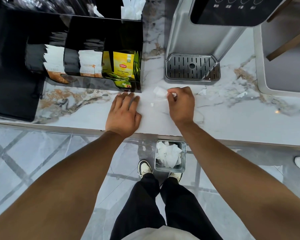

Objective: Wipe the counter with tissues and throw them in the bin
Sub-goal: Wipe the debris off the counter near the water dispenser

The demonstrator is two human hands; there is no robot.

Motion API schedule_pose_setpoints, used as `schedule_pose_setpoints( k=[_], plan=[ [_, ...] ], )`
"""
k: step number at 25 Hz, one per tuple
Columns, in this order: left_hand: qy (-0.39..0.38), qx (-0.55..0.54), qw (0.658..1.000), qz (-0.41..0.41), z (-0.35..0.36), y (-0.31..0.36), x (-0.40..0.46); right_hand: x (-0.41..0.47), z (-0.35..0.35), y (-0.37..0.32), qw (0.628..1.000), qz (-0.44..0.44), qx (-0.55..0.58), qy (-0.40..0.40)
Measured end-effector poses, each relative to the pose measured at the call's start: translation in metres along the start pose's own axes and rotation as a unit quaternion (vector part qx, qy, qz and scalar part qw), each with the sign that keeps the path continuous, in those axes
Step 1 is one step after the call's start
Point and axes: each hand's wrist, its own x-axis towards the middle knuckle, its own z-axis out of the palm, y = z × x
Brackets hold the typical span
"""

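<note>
My right hand (180, 103) is closed around a crumpled white tissue (159, 92) and presses it on the marble counter (223, 118), just in front of the water dispenser's drip tray. My left hand (124, 111) lies flat on the counter with its fingers spread, holding nothing, its fingertips close to the black organiser. A tiny white scrap (151, 104) lies between the two hands. On the floor below the counter edge stands a small square bin (184, 158) holding several crumpled tissues (169, 155).
A black organiser (104, 28) with tea bags and sachets stands at the left. A water dispenser (203, 37) with a drip tray (192, 68) stands behind my right hand. White tissues (131, 9) stick up at the back. A sink (284, 66) lies at the right.
</note>
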Motion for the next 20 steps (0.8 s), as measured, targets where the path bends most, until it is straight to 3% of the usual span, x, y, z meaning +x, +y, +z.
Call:
schedule_pose_setpoints(
  k=[5, 8, 11, 14, 20],
  plan=[
    [0.006, -0.003, 1.000, 0.003, 0.002, 0.000, 0.000, -0.083, -0.034, 0.044, 0.989, -0.123, 0.005, -0.076],
    [0.002, -0.006, 1.000, 0.001, 0.001, -0.001, 0.001, -0.119, -0.070, 0.067, 0.986, -0.088, 0.017, -0.137],
    [-0.003, -0.010, 1.000, -0.002, 0.000, 0.000, -0.001, -0.078, -0.087, 0.062, 0.998, -0.009, 0.055, 0.003],
    [-0.004, -0.010, 1.000, -0.004, -0.001, 0.002, 0.000, -0.006, -0.089, 0.049, 0.994, 0.003, 0.034, 0.103],
    [-0.007, -0.012, 1.000, -0.002, 0.002, 0.002, 0.000, -0.019, -0.054, 0.059, 0.998, 0.044, -0.009, 0.041]
  ],
)
